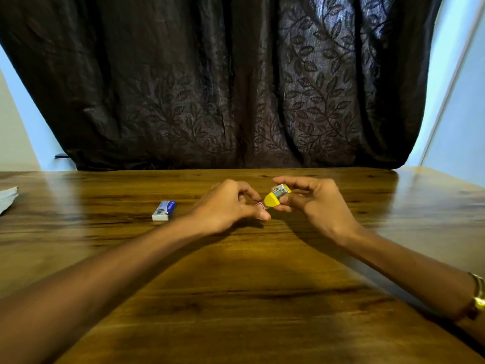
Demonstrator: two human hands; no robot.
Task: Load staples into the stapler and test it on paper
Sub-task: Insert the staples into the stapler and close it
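Stapler [277, 197]: small, yellow body with grey metal magazine showing on top; held above the table, just past centre toward 12 o'clock, tilted with its yellow end toward 7 o'clock.
Right hand [316, 203]: fingers and thumb curled round the far half of the stapler, gripping it from the 3 o'clock side.
Left hand [229, 206]: fingers curled, thumb and fingertips pinching a small red-and-white piece [260, 204] that projects from the stapler's yellow end; whether this is the staple pusher or a strip of staples cannot be told.
Staple box [164, 210]: white and blue, lying flat on the table at 9 o'clock of the left hand, near but apart from it.
Paper [8, 197]: pale stack at the table's far left edge, 9 o'clock, well apart from the hands.
Table [236, 298]: dark wood grain.
Curtain [223, 82]: dark, leaf-patterned, hanging behind the table at 12 o'clock.
Bracelet [479, 292]: gold-coloured, on the right forearm at 4 o'clock.
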